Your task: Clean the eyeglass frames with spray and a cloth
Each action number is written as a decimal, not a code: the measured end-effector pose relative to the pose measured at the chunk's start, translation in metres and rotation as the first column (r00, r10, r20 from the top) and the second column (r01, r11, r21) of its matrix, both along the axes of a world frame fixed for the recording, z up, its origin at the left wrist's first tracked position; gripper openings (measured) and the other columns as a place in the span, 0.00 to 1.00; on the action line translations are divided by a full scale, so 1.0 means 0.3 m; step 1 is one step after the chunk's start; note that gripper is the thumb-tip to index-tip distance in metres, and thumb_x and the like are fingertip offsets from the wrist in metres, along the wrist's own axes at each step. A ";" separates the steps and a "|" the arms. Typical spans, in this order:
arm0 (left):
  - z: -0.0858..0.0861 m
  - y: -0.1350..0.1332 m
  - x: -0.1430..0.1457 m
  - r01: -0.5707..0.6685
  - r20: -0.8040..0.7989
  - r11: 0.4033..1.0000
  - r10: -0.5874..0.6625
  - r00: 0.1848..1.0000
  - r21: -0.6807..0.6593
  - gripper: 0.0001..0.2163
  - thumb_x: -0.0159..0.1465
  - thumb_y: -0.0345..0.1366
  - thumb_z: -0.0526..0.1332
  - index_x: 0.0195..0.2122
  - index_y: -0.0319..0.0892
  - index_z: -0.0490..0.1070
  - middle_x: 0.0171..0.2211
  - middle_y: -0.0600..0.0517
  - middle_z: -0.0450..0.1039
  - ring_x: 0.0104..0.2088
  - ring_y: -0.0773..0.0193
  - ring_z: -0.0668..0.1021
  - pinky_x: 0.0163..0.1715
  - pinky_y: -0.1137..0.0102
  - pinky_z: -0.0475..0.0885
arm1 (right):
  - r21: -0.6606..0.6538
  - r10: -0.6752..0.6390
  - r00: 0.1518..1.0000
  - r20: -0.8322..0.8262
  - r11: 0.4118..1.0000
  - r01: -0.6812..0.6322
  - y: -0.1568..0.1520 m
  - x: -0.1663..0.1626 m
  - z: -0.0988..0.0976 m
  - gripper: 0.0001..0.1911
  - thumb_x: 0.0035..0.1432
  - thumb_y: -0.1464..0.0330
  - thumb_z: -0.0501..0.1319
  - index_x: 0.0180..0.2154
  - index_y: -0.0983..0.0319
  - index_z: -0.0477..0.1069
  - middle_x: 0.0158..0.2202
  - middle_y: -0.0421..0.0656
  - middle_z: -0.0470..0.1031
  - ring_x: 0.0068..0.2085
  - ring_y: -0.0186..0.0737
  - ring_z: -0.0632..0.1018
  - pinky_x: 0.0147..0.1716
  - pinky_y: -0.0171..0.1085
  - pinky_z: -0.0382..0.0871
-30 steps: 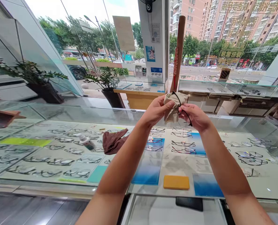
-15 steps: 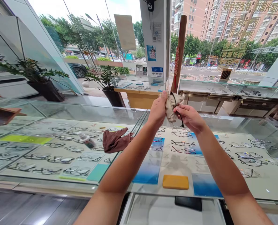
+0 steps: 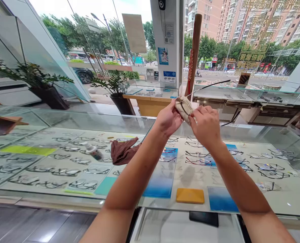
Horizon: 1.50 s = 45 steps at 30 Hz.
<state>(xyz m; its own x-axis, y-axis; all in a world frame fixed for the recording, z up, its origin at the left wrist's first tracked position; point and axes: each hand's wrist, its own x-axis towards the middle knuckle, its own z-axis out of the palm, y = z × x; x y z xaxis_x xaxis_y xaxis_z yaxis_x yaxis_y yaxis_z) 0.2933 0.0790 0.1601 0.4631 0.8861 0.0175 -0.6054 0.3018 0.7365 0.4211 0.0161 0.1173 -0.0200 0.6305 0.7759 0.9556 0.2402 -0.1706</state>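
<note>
Right up close there's a white drawer-like surface (image 3: 170,231) with a dark phone-looking slab (image 3: 203,218) at its far edge, and just past that a yellow case (image 3: 189,195) on the glass counter (image 3: 187,208), with a blue sheet (image 3: 158,189) to the left and another off to the right. Rows of frames sit all over the display, left and right. Farther in on the left a crumpled brown cloth (image 3: 121,153) lies near a white bottle (image 3: 93,152). Now the hands, up above the counter's far side: left hand (image 3: 168,118) is curled around a beige cloth (image 3: 179,107) bunched against a pair of glasses (image 3: 183,108), and the right hand (image 3: 206,126) has its fingers pinched in at the right end of the frame, tips partly hidden. Both dark temples stick out to the right. Beyond that, a wooden post (image 3: 194,54), a potted plant (image 3: 114,86) to the left, more glass cases, then the street.
</note>
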 end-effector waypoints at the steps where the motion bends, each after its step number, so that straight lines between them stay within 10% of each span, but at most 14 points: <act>1: 0.005 -0.011 0.004 0.004 0.002 1.000 -0.004 1.000 0.002 0.22 0.79 0.39 0.44 0.63 0.35 0.71 0.51 0.40 0.83 0.55 0.55 0.83 0.61 0.58 0.77 | -0.033 -0.053 0.995 0.084 0.998 0.056 0.001 -0.021 -0.008 0.11 0.71 0.69 0.57 0.40 0.62 0.79 0.47 0.53 0.83 0.48 0.53 0.75 0.51 0.50 0.63; 12: 0.035 0.008 -0.047 -0.134 0.000 0.989 0.135 0.991 0.069 0.20 0.79 0.39 0.45 0.58 0.37 0.73 0.49 0.43 0.83 0.54 0.58 0.83 0.61 0.62 0.76 | -0.174 -0.050 0.973 0.225 0.981 0.091 -0.018 -0.051 0.001 0.11 0.70 0.74 0.56 0.43 0.65 0.78 0.49 0.55 0.82 0.50 0.52 0.74 0.53 0.49 0.58; 16: 0.027 0.017 -0.080 -0.262 -0.011 0.929 0.275 0.961 0.262 0.15 0.76 0.39 0.53 0.49 0.41 0.78 0.45 0.47 0.83 0.51 0.59 0.83 0.57 0.65 0.77 | -0.197 0.104 0.990 -0.099 0.973 -0.122 -0.068 0.071 0.069 0.10 0.68 0.67 0.61 0.33 0.60 0.75 0.38 0.47 0.81 0.43 0.48 0.75 0.46 0.46 0.61; 19: 0.019 -0.006 -0.111 -0.139 -0.192 0.868 0.258 0.947 0.477 0.11 0.71 0.41 0.63 0.37 0.41 0.80 0.35 0.48 0.81 0.40 0.60 0.82 0.43 0.70 0.77 | -0.082 0.284 0.846 -0.451 0.931 -0.356 -0.108 0.177 0.111 0.12 0.65 0.61 0.65 0.30 0.58 0.74 0.31 0.42 0.77 0.36 0.42 0.73 0.41 0.42 0.63; 22: 0.021 -0.056 -0.136 0.337 -0.580 0.722 0.108 0.808 0.604 0.16 0.68 0.45 0.65 0.27 0.40 0.76 0.25 0.52 0.73 0.26 0.66 0.73 0.27 0.73 0.67 | -0.004 0.392 0.652 -0.649 0.855 -0.518 -0.136 0.236 0.133 0.14 0.61 0.57 0.68 0.29 0.58 0.75 0.28 0.39 0.74 0.33 0.38 0.71 0.39 0.41 0.64; 27: 0.023 -0.132 -0.112 0.873 -0.926 0.311 0.093 0.366 0.376 0.21 0.71 0.46 0.58 0.21 0.42 0.63 0.20 0.56 0.60 0.22 0.68 0.62 0.24 0.71 0.58 | 0.086 0.463 0.467 -0.753 0.773 -0.629 -0.149 0.240 0.136 0.13 0.60 0.59 0.68 0.28 0.59 0.76 0.32 0.40 0.75 0.36 0.38 0.74 0.44 0.41 0.69; 35: -0.105 -0.193 0.047 1.000 -0.998 -0.020 -0.066 -0.009 -0.007 0.17 0.71 0.41 0.56 0.25 0.42 0.68 0.24 0.55 0.67 0.28 0.65 0.67 0.34 0.68 0.65 | 0.102 0.463 0.391 -0.795 0.738 -0.667 -0.154 0.225 0.138 0.11 0.58 0.60 0.69 0.28 0.58 0.77 0.33 0.41 0.76 0.37 0.38 0.75 0.44 0.41 0.71; 41: -0.246 -0.237 0.149 0.978 -0.982 -0.087 -0.005 -0.189 -0.188 0.14 0.69 0.44 0.59 0.28 0.43 0.73 0.28 0.55 0.74 0.33 0.61 0.74 0.38 0.66 0.68 | 0.091 0.458 0.386 -0.801 0.730 -0.677 -0.157 0.213 0.140 0.12 0.57 0.60 0.69 0.27 0.59 0.76 0.33 0.41 0.76 0.36 0.38 0.75 0.44 0.41 0.71; 45: -0.276 -0.232 0.157 0.976 -0.982 -0.120 0.081 -0.171 -0.179 0.15 0.67 0.51 0.63 0.36 0.43 0.76 0.35 0.51 0.79 0.36 0.59 0.77 0.37 0.66 0.69 | 0.082 0.458 0.393 -0.797 0.727 -0.682 -0.157 0.210 0.141 0.11 0.58 0.60 0.68 0.27 0.58 0.77 0.32 0.41 0.76 0.37 0.38 0.75 0.44 0.41 0.71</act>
